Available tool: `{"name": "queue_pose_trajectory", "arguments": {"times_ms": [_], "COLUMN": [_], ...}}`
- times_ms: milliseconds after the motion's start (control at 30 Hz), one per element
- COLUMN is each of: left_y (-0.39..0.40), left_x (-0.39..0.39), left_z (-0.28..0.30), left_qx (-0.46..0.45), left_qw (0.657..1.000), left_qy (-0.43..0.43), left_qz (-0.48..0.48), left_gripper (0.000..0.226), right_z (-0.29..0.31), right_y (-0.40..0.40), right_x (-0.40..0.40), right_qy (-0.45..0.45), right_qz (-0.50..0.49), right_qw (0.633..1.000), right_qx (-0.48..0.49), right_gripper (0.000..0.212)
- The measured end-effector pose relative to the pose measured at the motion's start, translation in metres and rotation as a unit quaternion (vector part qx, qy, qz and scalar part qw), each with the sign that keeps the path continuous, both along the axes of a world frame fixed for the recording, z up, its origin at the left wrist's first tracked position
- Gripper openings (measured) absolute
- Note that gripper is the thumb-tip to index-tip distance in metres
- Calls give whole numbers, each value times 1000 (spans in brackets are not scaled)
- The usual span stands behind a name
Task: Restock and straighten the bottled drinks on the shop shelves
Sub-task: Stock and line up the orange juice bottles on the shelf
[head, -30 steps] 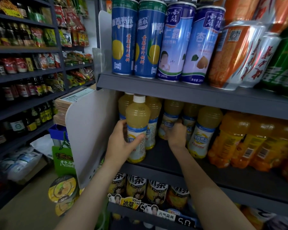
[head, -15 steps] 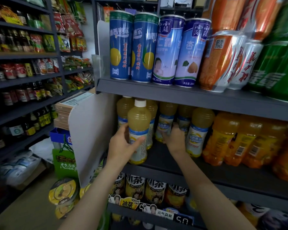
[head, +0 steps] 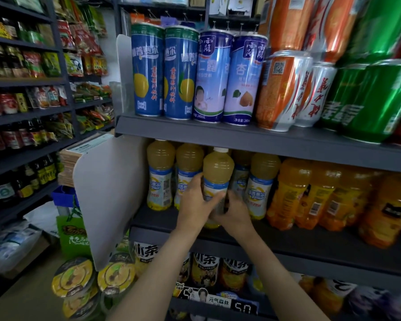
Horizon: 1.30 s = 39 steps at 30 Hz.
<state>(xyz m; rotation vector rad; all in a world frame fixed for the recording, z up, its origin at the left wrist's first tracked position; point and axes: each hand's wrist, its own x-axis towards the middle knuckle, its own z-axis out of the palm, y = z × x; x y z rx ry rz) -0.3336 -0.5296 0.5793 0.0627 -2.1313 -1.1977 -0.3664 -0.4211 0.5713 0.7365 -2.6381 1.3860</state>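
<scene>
Centre of frame, middle shelf: both hands are engaged on one pale-yellow plastic juice bottle with a white cap and blue-and-white label. The left hand wraps the label band from the left, fingers curled round the body. The right hand closes on the lower part from the right; its fingertips are hidden behind the bottle. The bottle stands upright at the front of the dark grey metal shelf, ahead of a row of matching yellow juice bottles, apparently so it can be squared into line with its label outward.

To the right stand orange-coloured drink bottles, tightly packed. On the shelf above sit tall blue cans and orange-and-silver cans. A white plastic end divider bounds the row at left-centre, presumably to stop stock sliding off.

Judgement: the two-handed hold suits turning or seating the bottle; placement is not yet finished.
</scene>
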Motion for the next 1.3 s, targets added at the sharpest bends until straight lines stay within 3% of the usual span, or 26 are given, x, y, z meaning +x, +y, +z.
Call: {"name": "queue_pose_trajectory", "arguments": {"times_ms": [133, 233, 333, 467, 667, 933, 1100, 1300], "left_y": [2, -9, -21, -22, -14, -12, -3, 24], "left_x": [14, 26, 24, 11, 7, 6, 20, 6], "left_z": [-13, -26, -30, -30, -27, -28, -37, -36], "left_qx": [30, 23, 20, -6, -55, -71, -90, -91], "left_qw": [999, 991, 986, 978, 955, 956, 972, 987], "left_qy": [31, 37, -19, -122, -160, -158, -6, -36], "left_qz": [22, 123, 162, 169, 243, 237, 218, 130], "left_gripper": [62, 53, 51, 63, 59, 52, 46, 54], "right_z": [1, 2, 1, -5, -14, -11, -8, -2], "right_y": [-3, -1, 1, -8, -21, -21, 17, 32], "right_x": [-6, -14, -19, -11, -10, -6, 10, 3], "right_qy": [14, -34, -92, -26, 35, 28, 159, 102], "right_qz": [-14, -4, 3, -45, -118, -131, -238, -252], "right_qw": [1000, 999, 995, 999, 991, 989, 958, 960], "right_qx": [15, -15, -49, 12, 52, 59, -37, 70], "right_gripper": [53, 60, 71, 79, 69, 71, 62, 83]}}
